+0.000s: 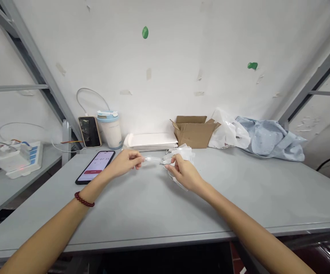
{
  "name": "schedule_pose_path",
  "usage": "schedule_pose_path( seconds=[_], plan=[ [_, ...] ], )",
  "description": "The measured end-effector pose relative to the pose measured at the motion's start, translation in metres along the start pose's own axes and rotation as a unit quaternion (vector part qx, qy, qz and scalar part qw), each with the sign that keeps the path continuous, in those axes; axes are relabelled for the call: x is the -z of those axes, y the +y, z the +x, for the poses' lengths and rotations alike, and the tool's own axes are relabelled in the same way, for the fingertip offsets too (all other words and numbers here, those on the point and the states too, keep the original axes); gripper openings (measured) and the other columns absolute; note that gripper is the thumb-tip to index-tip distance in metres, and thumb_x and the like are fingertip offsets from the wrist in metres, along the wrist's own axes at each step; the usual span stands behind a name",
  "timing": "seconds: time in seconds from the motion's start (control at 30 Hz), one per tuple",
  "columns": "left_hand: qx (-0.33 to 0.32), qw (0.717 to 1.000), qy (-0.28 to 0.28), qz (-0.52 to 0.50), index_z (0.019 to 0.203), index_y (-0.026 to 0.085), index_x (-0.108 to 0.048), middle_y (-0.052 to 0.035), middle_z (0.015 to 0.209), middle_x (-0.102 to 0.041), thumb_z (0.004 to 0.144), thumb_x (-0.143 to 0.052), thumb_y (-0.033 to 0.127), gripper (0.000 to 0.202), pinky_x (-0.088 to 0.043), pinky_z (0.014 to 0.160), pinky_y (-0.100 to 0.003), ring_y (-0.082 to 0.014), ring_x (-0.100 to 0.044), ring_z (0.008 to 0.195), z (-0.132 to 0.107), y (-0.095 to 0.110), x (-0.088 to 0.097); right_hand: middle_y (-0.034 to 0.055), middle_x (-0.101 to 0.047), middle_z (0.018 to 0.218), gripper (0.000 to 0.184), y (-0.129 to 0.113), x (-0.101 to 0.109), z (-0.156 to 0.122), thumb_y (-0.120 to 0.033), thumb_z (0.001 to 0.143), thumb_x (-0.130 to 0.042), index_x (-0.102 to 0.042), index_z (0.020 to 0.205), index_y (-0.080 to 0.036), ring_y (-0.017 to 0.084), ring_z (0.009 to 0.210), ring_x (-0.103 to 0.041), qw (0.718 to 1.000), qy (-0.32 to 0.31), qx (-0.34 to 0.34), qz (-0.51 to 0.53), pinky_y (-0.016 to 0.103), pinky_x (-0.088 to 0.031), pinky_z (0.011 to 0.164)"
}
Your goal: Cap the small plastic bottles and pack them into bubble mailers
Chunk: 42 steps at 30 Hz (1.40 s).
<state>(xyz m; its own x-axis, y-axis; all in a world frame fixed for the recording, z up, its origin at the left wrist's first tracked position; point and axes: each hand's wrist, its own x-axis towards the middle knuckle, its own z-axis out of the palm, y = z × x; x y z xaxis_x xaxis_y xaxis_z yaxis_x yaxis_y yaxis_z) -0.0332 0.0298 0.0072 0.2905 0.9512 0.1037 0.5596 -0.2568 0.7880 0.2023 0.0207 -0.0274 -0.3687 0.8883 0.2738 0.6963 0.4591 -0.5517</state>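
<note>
My left hand (128, 161) is closed in a pinch on one end of a small clear plastic piece (152, 158), which extends to the right just above the table. My right hand (183, 171) is curled, thumb and forefinger close together over the near side of a loose pile of translucent white pieces (185, 152) with thin loops. What lies between those fingertips is too small to make out. Part of the pile is hidden behind this hand. A dark red beaded bracelet (82, 200) circles my left wrist.
On the grey table (142, 213), a phone with a timer (95, 167) lies left of my left hand. Along the wall stand another phone (90, 131), a tumbler (110, 131), white flat packets (152, 140), a cardboard box (195, 134), a plastic bag (229, 129) and blue cloth (270, 139).
</note>
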Motion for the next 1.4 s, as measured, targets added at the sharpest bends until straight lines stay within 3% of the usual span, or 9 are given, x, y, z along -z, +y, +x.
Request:
schedule_pose_path(
  seconds=[0.13,0.3,0.7,0.97,1.23,1.4],
  plan=[
    [0.043,0.997,0.038,0.045,0.061,0.015,-0.057,-0.0009,0.057,-0.060,0.073,-0.054,0.038,0.026,-0.042,0.053,-0.022,-0.0133,-0.056,0.055,0.009,-0.017,0.002,0.0011,-0.055,0.059,0.026,0.006,0.006,0.003,-0.037,0.088,-0.044,-0.047,0.069,-0.019,0.013,0.053,-0.046,0.995,-0.023,0.004,-0.093,0.024,-0.026,0.049],
    [0.092,0.990,0.024,0.108,0.054,0.015,-0.056,-0.0019,0.052,-0.061,0.068,-0.051,0.037,0.026,-0.042,0.052,-0.023,-0.0149,-0.058,0.051,0.015,-0.032,0.000,0.0009,-0.055,0.056,0.027,0.004,0.010,0.000,-0.036,0.084,-0.050,-0.048,0.064,-0.019,0.012,0.053,-0.046,0.989,-0.061,-0.003,-0.137,0.023,-0.026,0.049],
    [0.137,0.974,0.033,0.175,0.052,0.017,-0.052,-0.0013,0.049,-0.059,0.068,-0.050,0.035,0.024,-0.038,0.047,-0.024,-0.0151,-0.056,0.044,0.019,-0.052,0.003,-0.0022,-0.050,0.041,0.037,0.003,0.030,-0.001,-0.047,0.078,-0.055,-0.053,0.057,-0.016,0.007,0.033,-0.036,0.979,-0.192,-0.051,-0.041,0.023,-0.026,0.042],
    [0.128,0.966,0.054,0.216,0.057,0.018,-0.053,-0.0001,0.047,-0.058,0.072,-0.046,0.035,0.024,-0.037,0.049,-0.024,-0.0159,-0.055,0.043,0.023,-0.065,0.005,-0.0036,-0.044,0.039,0.038,0.008,0.028,-0.001,-0.042,0.069,-0.065,-0.046,0.047,-0.017,0.008,0.042,-0.038,0.981,-0.191,-0.010,-0.033,0.023,-0.023,0.043],
    [0.096,0.955,0.090,0.267,0.059,0.019,-0.050,-0.0004,0.041,-0.054,0.077,-0.042,0.036,0.027,-0.036,0.053,-0.026,-0.0187,-0.055,0.046,0.021,-0.063,0.010,-0.0036,-0.043,0.040,0.040,0.005,0.030,-0.004,-0.044,0.064,-0.068,-0.045,0.046,-0.017,0.008,0.039,-0.035,0.964,-0.258,-0.041,-0.059,0.024,-0.023,0.042],
    [0.050,0.947,0.123,0.291,0.061,0.018,-0.052,-0.0053,0.057,-0.060,0.079,-0.040,0.035,0.027,-0.036,0.058,-0.028,-0.0226,-0.058,0.063,0.016,-0.040,0.002,-0.0022,-0.044,0.049,0.033,0.004,0.023,-0.005,-0.033,0.068,-0.063,-0.042,0.048,-0.017,0.008,0.044,-0.035,0.966,-0.238,-0.012,-0.095,0.024,-0.021,0.043]
  ],
)
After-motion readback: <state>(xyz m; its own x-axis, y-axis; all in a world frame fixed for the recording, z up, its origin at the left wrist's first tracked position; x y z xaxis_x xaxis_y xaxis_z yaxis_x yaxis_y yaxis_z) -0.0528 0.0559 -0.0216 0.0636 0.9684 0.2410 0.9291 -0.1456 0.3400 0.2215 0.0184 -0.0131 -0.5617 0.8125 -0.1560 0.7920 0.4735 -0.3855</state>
